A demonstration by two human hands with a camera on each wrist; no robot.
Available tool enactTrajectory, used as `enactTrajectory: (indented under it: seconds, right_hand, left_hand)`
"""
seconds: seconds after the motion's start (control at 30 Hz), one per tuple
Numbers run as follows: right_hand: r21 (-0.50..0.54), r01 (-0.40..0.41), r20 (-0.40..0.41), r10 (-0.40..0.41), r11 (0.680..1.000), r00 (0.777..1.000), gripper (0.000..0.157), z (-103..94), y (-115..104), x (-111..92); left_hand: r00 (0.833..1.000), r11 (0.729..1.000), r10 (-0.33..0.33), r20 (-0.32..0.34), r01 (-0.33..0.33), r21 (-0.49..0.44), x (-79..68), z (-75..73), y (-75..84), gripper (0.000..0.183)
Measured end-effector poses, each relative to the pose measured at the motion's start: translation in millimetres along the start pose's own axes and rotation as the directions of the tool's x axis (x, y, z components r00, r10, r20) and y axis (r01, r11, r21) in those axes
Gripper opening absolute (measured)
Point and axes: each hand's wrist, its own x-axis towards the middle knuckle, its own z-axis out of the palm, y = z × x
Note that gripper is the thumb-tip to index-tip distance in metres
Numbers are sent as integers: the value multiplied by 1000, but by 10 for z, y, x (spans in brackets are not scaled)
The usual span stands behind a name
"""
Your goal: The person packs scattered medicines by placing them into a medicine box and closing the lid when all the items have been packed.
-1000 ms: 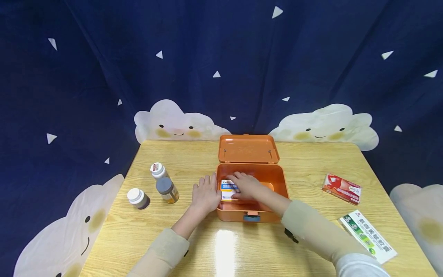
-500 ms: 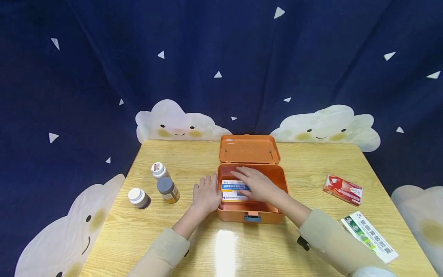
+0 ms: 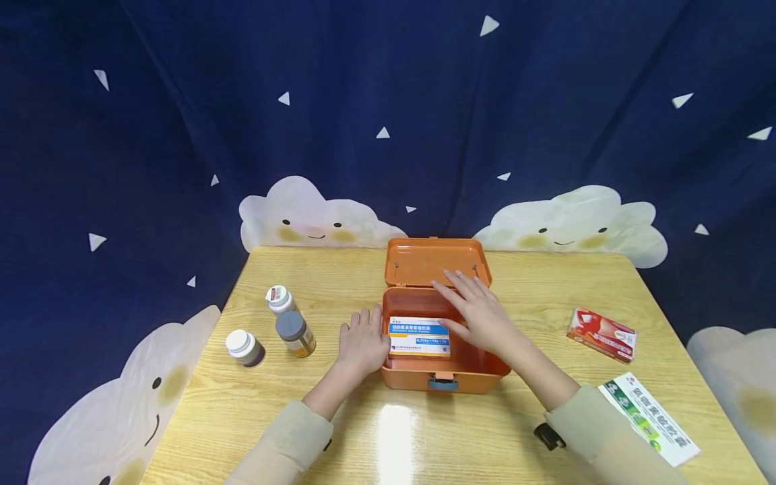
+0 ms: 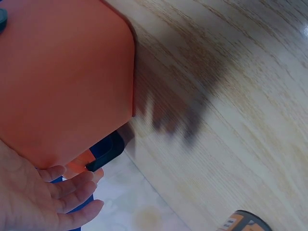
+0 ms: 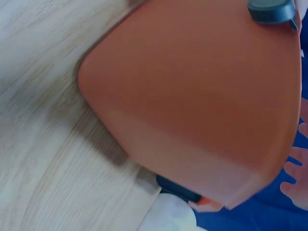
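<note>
An orange plastic case (image 3: pixel 479 383) with a grey latch stands at the middle of the table, its lid (image 3: pixel 424 259) tipped back. Inside it, against the left wall, lies a white and blue medicine box (image 3: pixel 419 337), face up. My left hand (image 3: pixel 362 342) rests at the case's left rim with fingers extended; the left wrist view shows that hand (image 4: pixel 60 197) beside the outer wall. Over the right side of the case is my right hand (image 3: pixel 481 315), fingers spread and holding nothing. Only fingertips of the right hand (image 5: pixel 298 168) show at the edge of the right wrist view.
Left on the table stand a white bottle (image 3: pixel 280 300), a grey-capped bottle (image 3: pixel 295 333) and a white-capped jar (image 3: pixel 245 347). To the right lie a red medicine box (image 3: pixel 603 334) and a white and green medicine box (image 3: pixel 650 419). A dark curtain (image 3: pixel 388 87) hangs behind.
My right hand has let go of the white and blue medicine box inside the case and lifted away up and to the right. The left hand stays at the rim.
</note>
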Motion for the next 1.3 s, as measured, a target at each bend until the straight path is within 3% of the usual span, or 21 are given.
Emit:
enactTrajectory:
  seconds: [0.27, 0.5, 0.93, 1.3]
  right_hand:
    - [45, -111, -72, 114, 993, 991, 74, -84, 186, -178]
    - [85, -213, -130, 223, 973, 966, 75, -117, 367, -384]
    - [194, -404, -163, 435, 894, 885, 74, -163, 636, -810]
    - [219, -495, -183, 533, 841, 826, 79, -158, 833, -1196]
  left_hand:
    - [1000, 1000, -6, 3, 6, -3, 0, 8, 3, 52]
    - [1000, 1000, 1, -5, -1, -12, -4, -4, 12, 51]
    - [1000, 1000, 4, 0, -4, -21, -2, 4, 3, 51]
    - [1000, 1000, -9, 7, 9, -18, 5, 7, 1, 52]
